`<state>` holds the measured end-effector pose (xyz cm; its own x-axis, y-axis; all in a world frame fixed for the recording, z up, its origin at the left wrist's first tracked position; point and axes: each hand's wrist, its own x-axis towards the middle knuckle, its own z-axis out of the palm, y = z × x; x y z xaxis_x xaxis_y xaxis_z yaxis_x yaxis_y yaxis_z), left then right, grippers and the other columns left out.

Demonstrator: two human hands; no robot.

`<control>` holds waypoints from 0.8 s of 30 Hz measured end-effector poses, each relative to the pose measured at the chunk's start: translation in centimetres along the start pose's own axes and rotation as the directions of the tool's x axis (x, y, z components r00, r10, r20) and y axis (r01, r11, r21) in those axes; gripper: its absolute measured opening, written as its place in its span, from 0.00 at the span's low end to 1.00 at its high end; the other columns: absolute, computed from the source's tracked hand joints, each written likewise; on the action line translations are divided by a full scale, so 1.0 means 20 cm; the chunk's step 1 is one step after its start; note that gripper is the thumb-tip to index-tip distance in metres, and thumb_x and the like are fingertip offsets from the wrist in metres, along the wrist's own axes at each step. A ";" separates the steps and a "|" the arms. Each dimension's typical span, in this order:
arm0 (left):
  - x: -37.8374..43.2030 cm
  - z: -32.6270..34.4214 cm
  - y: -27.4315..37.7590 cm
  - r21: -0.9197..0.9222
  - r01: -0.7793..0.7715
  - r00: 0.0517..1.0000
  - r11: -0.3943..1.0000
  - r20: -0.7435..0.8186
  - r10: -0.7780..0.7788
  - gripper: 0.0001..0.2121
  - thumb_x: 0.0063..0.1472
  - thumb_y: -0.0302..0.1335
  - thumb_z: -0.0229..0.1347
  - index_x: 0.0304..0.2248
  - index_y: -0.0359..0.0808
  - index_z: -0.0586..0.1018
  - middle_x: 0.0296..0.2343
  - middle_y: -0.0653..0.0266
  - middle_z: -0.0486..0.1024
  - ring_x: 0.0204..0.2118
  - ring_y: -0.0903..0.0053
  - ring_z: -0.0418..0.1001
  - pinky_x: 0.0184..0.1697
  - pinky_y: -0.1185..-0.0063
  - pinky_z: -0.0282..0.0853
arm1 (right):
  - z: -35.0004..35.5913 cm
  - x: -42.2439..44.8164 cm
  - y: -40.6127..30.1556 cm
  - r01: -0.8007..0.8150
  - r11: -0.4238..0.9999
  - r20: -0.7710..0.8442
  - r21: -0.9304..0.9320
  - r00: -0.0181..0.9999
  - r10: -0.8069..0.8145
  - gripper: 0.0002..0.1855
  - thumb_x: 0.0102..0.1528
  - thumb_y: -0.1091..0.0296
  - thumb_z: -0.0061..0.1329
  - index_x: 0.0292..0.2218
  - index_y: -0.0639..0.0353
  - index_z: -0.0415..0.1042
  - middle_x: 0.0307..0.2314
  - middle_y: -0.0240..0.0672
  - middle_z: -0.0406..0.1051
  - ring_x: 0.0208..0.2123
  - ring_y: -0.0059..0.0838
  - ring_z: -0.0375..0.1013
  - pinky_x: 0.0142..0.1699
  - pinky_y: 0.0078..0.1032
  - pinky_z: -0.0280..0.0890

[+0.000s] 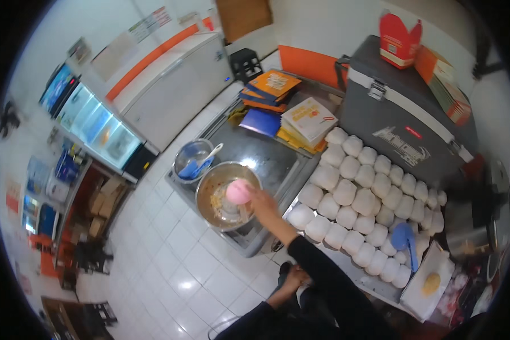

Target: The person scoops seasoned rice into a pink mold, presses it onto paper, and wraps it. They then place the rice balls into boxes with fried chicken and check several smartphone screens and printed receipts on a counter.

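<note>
My right hand reaches over a wide stainless steel bowl and grips a pink plastic cup or scoop; blur hides its exact shape. Inside the bowl, bits of yellowish food cling to the metal. My left hand is low near my body, under the right forearm, with its fingers curled; whether it holds anything is hidden. Beyond the bowl stands a smaller metal bowl with a blue utensil and a white-handled utensil in it. Both bowls rest on a dark tabletop.
Right of my arm, rows of white rounded bundles cover a metal tray. A blue scoop lies on them. A paper sheet bears yellow food. Folded cartons and a large grey box stand behind.
</note>
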<state>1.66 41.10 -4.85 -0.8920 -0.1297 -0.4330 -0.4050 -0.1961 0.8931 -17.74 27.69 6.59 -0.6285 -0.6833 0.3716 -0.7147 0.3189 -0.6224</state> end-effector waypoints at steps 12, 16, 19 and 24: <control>-0.18 -0.55 0.32 -0.689 0.103 0.877 0.718 -0.277 -0.392 0.18 0.62 0.35 0.48 0.48 0.35 0.67 0.45 0.58 0.67 0.51 0.60 0.62 0.54 0.58 0.56 | -0.75 -1.23 0.21 -0.347 0.872 -0.251 0.346 0.861 0.443 0.15 0.46 0.62 0.57 0.38 0.52 0.76 0.44 0.38 0.66 0.53 0.39 0.58 0.59 0.35 0.51; -0.03 -0.15 0.42 -0.555 0.207 0.932 0.806 -0.139 -0.335 0.28 0.59 0.40 0.49 0.57 0.46 0.55 0.59 0.62 0.45 0.56 0.64 0.57 0.54 0.56 0.56 | -1.54 -1.93 0.55 -0.590 0.799 -0.811 0.113 0.410 0.417 0.07 0.45 0.73 0.56 0.27 0.59 0.70 0.29 0.36 0.68 0.39 0.34 0.67 0.45 0.28 0.61; 0.11 0.46 0.51 -0.216 0.054 0.998 0.975 0.046 -0.045 0.23 0.61 0.38 0.47 0.54 0.41 0.61 0.52 0.61 0.60 0.50 0.66 0.65 0.52 0.64 0.61 | -2.03 -2.57 0.97 -0.705 0.684 -0.924 0.185 0.112 0.365 0.03 0.52 0.75 0.47 0.26 0.61 0.67 0.26 0.41 0.67 0.33 0.36 0.67 0.36 0.27 0.61; 0.21 1.61 0.71 0.087 -0.263 0.886 0.961 0.417 0.205 0.15 0.62 0.28 0.45 0.45 0.30 0.70 0.41 0.56 0.70 0.40 0.72 0.72 0.46 0.76 0.66 | -2.52 -3.03 1.32 -0.831 0.328 -0.692 -0.449 0.556 0.460 0.14 0.55 0.62 0.44 0.36 0.63 0.72 0.41 0.42 0.67 0.47 0.37 0.63 0.51 0.32 0.58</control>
<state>-14.26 68.98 9.91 -0.9566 0.2501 -0.1494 -0.1716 -0.0691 0.9827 -13.93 110.52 2.36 -0.8907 0.2214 0.3970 0.1499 0.9676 -0.2034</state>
